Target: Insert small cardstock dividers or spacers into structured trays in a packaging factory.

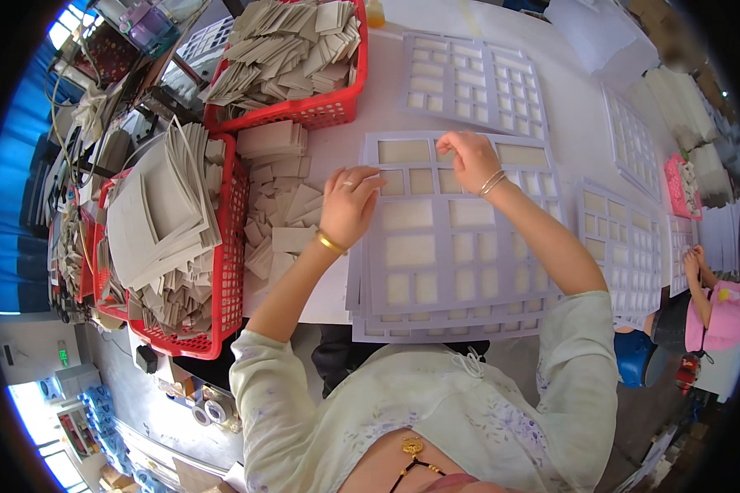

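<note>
Head view: a stack of windowed white panels (pixel 441 234) lies at the near edge of the bench (pixel 378 90). The left hand (pixel 349 205) curls over its left side, the right hand (pixel 471 160) over its far part; whether either pinches anything, I cannot tell. Loose grey pieces (pixel 292 205) lie toward the bench's left edge. The top panel's openings look mostly finished; what is left beneath stays hidden.

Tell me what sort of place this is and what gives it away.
Probably a paper or card workshop: a stack of pale windowed sheets lies on the table, red baskets hold heaps of grey card pieces, and another person is at the far right.
</note>
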Tool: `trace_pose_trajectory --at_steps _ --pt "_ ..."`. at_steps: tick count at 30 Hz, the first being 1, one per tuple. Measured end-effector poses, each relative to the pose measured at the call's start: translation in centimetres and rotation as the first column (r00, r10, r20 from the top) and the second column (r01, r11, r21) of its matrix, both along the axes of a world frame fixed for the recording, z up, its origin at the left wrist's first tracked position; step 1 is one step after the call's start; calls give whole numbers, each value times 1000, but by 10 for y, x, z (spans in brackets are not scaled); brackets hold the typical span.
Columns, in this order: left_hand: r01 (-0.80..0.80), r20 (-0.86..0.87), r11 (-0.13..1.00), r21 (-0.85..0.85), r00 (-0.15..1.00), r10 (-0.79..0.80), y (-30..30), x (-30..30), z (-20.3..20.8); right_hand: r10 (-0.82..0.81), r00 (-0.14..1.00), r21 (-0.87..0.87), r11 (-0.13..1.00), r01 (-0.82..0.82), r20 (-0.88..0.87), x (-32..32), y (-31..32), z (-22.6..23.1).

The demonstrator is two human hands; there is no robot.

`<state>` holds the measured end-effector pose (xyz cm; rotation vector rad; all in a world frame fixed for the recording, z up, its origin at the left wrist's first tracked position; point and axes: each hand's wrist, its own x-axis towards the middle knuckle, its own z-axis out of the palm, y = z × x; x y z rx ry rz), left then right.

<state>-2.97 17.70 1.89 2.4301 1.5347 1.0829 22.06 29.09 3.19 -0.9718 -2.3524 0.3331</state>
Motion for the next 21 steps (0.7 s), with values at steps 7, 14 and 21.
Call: trace_pose_trajectory --at_steps 7,14,21 --pt "-148 -67 980 130 985 158 -116 -65 55 112 983 -3 994 -112 143 -4 -21 -6" --pt "-684 108 657 318 714 691 -202 -180 87 174 948 -57 985 -165 266 -20 -37 -22" --pt "-877 -57 427 -220 448 892 -260 -291 39 224 912 -109 974 -198 344 -27 -30 -19"
